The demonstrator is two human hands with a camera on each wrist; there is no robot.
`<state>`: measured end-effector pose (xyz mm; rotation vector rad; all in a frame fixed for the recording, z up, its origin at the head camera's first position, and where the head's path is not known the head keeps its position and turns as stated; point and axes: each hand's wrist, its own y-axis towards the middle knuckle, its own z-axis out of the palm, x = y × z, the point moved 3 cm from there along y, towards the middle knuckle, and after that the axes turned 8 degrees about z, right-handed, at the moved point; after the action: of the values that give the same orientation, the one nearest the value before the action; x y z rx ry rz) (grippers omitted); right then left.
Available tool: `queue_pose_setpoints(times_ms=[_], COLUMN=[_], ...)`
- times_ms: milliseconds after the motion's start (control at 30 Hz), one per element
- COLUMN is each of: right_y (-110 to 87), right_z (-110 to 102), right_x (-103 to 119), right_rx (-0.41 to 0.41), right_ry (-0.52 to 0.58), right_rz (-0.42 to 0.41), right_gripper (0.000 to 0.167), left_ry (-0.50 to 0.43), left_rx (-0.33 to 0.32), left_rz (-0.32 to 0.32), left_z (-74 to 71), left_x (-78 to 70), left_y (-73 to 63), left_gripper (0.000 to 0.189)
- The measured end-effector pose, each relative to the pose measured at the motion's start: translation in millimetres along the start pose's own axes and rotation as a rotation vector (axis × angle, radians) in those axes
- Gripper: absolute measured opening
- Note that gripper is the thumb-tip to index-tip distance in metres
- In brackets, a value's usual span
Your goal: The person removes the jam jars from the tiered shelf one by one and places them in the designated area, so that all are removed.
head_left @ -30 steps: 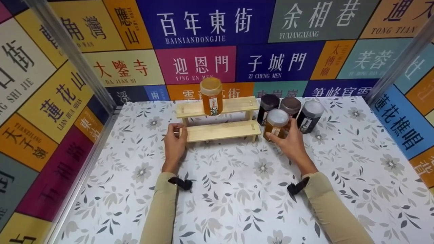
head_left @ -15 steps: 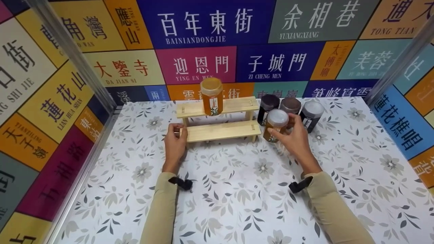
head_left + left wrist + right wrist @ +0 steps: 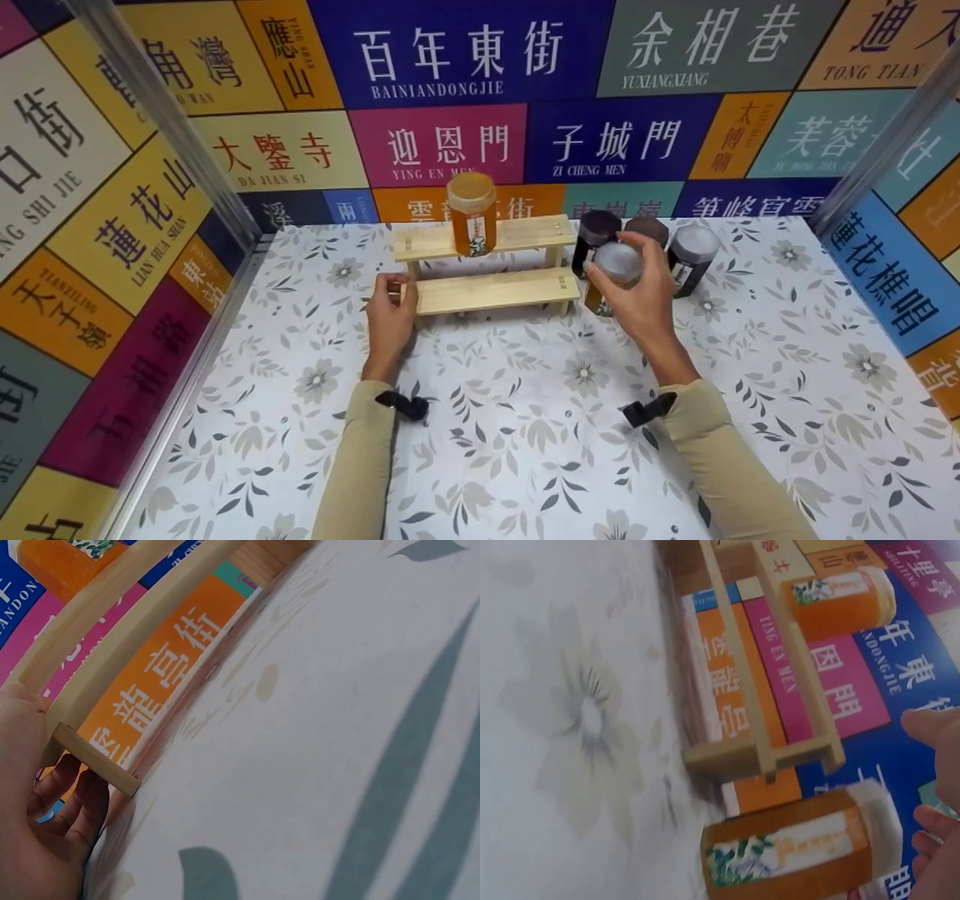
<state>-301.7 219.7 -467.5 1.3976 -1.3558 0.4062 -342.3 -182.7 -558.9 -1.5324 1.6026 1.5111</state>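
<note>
A two-tier wooden shelf (image 3: 487, 291) stands on the patterned tabletop. My left hand (image 3: 391, 311) grips the left end of its lower tier; in the left wrist view its fingers (image 3: 88, 802) curl by the end leg. On the upper tier sits an amber honey jar (image 3: 474, 225) with a yellowish lid. My right hand (image 3: 646, 292) is just above a second amber honey jar (image 3: 600, 300) with a whitish lid, right of the shelf. Thumb and forefinger are spread around that lid in the head view. In the right wrist view, they are apart from the jar.
Behind the second amber jar stand a dark jar (image 3: 598, 225), a brown-lidded jar (image 3: 651, 226) partly hidden by my right hand, and a dark jar with a grey lid (image 3: 694, 259). Panels with printed street names (image 3: 450, 142) wall in the back and sides.
My right hand has loosened from the side of the amber jar and risen to its lid. The jar has stayed in place. My left hand still holds the shelf.
</note>
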Motion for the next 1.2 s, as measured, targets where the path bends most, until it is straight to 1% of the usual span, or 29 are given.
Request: queue_pose_setpoints(times_ms=[100,200,333,533,633,733,833,900,1033,1100,1200], right_y=[-2.3,-4.7,-8.5,-9.9,-4.2,3.6,10.3,13.9,17.1,17.7,19.1], right_z=[12,27,49,84,103,120,137,148,166,171,172], right_x=[11,19,28,40,48,56,64,68,73,73,71], right_rx=[0.04,0.107,0.199,0.325,0.371,0.408,0.423,0.429,0.427,0.402,0.331], right_ry=[0.055,0.12,0.191,0.263,0.29,0.29,0.269,0.26,0.268,0.26,0.236], right_rz=[-0.036,-0.053,-0.037,-0.006,0.004,0.034,0.081,0.098,0.112,0.121,0.135], right_gripper=[0.064,0.061,0.062,0.071,0.077,0.087,0.097,0.102,0.103,0.101,0.095], left_ry=[0.002,0.009,0.011,0.005,-0.001,-0.004,-0.001,-0.001,0.003,0.004,0.003], left_rx=[0.006,0.007,0.007,0.009,0.009,0.014,0.022,0.015,0.0,0.002,0.014], left_rz=[-0.001,0.006,0.014,0.003,0.001,0.008,0.014,0.013,0.005,0.007,0.015], left_z=[0.1,0.0,0.7,4.0,5.2,5.1,3.5,1.1,-2.9,-3.2,-1.3], left_x=[-0.1,-0.5,-1.3,-2.7,-3.9,-4.4,-3.8,-2.7,-0.6,-1.4,-2.9], left_y=[-0.6,-1.2,-1.1,-1.3,-0.8,0.5,1.1,0.6,-1.7,-2.1,-0.6], left_gripper=[0.021,0.021,0.02,0.019,0.019,0.02,0.021,0.02,0.019,0.019,0.021])
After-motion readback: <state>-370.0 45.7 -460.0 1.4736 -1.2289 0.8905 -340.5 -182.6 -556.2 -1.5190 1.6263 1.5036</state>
